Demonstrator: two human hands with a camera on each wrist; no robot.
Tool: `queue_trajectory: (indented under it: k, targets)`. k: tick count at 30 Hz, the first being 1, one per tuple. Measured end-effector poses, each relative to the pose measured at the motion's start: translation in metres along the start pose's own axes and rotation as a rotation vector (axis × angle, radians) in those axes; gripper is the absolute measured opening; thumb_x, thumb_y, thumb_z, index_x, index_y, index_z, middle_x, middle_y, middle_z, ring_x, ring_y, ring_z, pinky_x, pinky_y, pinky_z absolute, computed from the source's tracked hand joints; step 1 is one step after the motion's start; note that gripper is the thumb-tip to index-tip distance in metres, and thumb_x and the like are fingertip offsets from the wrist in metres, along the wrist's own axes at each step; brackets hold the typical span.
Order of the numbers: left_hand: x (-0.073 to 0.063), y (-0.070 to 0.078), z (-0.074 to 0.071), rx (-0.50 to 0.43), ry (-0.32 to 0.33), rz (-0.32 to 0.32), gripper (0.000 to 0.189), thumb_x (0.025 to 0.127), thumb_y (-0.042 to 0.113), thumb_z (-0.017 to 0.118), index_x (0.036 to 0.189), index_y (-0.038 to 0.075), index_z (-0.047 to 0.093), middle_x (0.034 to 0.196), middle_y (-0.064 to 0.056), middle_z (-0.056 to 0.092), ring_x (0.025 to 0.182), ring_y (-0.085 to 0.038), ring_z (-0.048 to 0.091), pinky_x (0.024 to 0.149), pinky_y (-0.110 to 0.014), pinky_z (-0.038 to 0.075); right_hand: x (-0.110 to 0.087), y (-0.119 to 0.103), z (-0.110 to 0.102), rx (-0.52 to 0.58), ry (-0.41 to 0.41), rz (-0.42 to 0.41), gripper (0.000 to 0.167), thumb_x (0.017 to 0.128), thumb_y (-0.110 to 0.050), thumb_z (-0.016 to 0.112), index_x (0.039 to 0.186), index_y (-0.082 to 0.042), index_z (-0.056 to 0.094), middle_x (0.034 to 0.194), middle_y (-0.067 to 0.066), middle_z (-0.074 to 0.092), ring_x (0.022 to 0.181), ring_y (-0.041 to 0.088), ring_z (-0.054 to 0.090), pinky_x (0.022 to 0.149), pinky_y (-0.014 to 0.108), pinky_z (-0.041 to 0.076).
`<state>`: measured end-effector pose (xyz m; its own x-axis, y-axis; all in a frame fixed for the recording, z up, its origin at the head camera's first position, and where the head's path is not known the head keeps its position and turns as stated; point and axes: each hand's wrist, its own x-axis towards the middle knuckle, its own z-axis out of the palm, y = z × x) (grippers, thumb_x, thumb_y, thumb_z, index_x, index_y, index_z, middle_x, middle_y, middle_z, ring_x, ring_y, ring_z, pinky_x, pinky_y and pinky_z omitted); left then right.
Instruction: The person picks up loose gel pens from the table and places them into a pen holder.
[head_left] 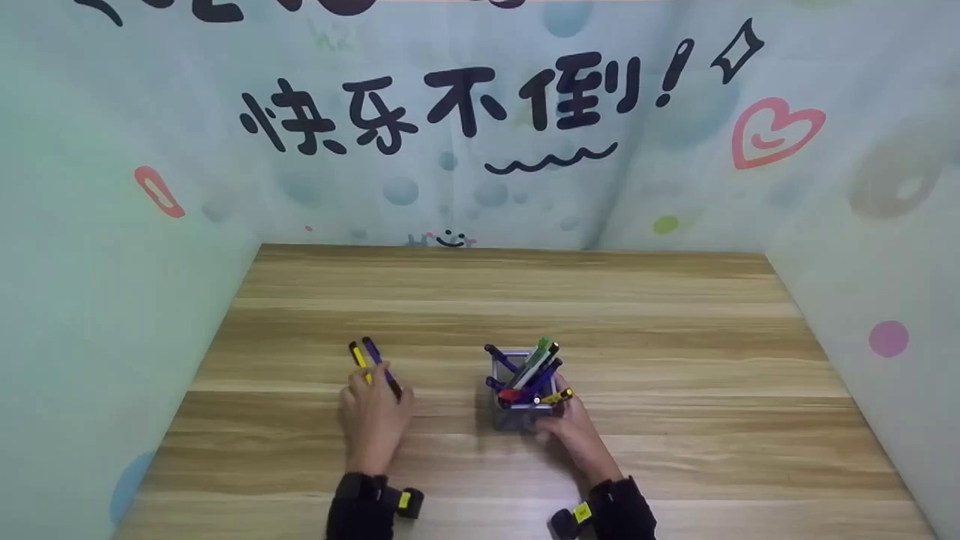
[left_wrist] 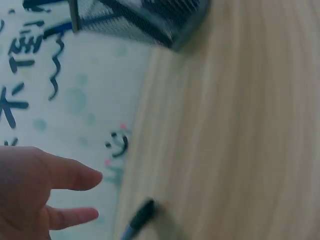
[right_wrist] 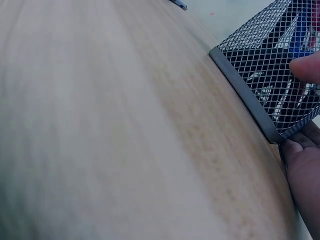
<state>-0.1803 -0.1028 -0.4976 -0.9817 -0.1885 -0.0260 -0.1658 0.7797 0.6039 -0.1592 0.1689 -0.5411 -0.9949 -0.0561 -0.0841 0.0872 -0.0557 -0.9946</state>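
Observation:
A mesh pen holder [head_left: 516, 420] stands on the table, filled with several pens and markers leaning in different directions. My right hand [head_left: 576, 433] grips its right side, with the thumb on the near face; in the right wrist view, the thumb lies against the mesh [right_wrist: 265, 95] and other fingers are by its bottom corner. My left hand [head_left: 375, 426] is over two pens on the table, a yellow one [head_left: 358, 355] and a dark purple one [head_left: 372, 349]. In the left wrist view, this hand's fingers are spread apart, and a dark pen tip [left_wrist: 143, 215] shows beside them.
The wooden table [head_left: 675, 330] meets a printed cloth backdrop [head_left: 450, 202] at its far edge. Similar pale walls [head_left: 112, 300] rise along the left and right sides. Dark sleeves and wrist cameras [head_left: 409, 502] are on both forearms.

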Motion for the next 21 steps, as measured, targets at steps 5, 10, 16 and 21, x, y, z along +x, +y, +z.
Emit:
queue_trajectory:
  k: [5,10,16,21]
  targets:
    - [0.007,-0.022,0.0,-0.007,-0.054,-0.036,0.051,0.089,0.019,0.058,0.134,0.0,0.042,0.134,-0.027,0.033,0.119,-0.046,0.033,0.099,-0.056,0.031,-0.001,0.001,0.0,0.006,-0.003,-0.011,0.09,0.06,0.01,0.063,0.143,-0.003,0.03,0.143,0.021,0.039,0.134,0.033,0.032,0.115,0.051,0.015]
    - [0.007,-0.029,-0.005,-0.102,-0.076,-0.062,0.037,0.089,0.009,0.055,0.124,-0.003,0.049,0.126,-0.024,0.034,0.116,-0.04,0.037,0.095,-0.05,0.037,-0.001,0.001,0.0,0.024,-0.021,-0.036,0.092,0.059,0.012,0.062,0.143,-0.004,0.029,0.142,0.02,0.041,0.133,0.033,0.034,0.114,0.051,0.017]
    - [0.003,-0.028,-0.012,-0.124,-0.08,-0.11,0.018,0.089,0.008,0.054,0.102,-0.003,0.054,0.101,-0.02,0.045,0.077,-0.025,0.052,0.053,-0.028,0.044,-0.001,0.0,0.0,0.004,-0.01,-0.01,0.091,0.06,0.01,0.064,0.143,-0.007,0.032,0.141,0.018,0.043,0.133,0.032,0.035,0.114,0.051,0.016]
    - [0.001,-0.023,-0.02,-0.201,-0.131,-0.125,0.022,0.086,-0.001,0.051,0.106,-0.004,0.043,0.083,-0.015,0.05,0.054,-0.018,0.051,0.041,-0.024,0.041,-0.001,0.0,0.002,0.025,-0.027,0.006,0.092,0.061,0.009,0.064,0.144,-0.011,0.031,0.141,0.016,0.044,0.132,0.031,0.036,0.114,0.052,0.017]
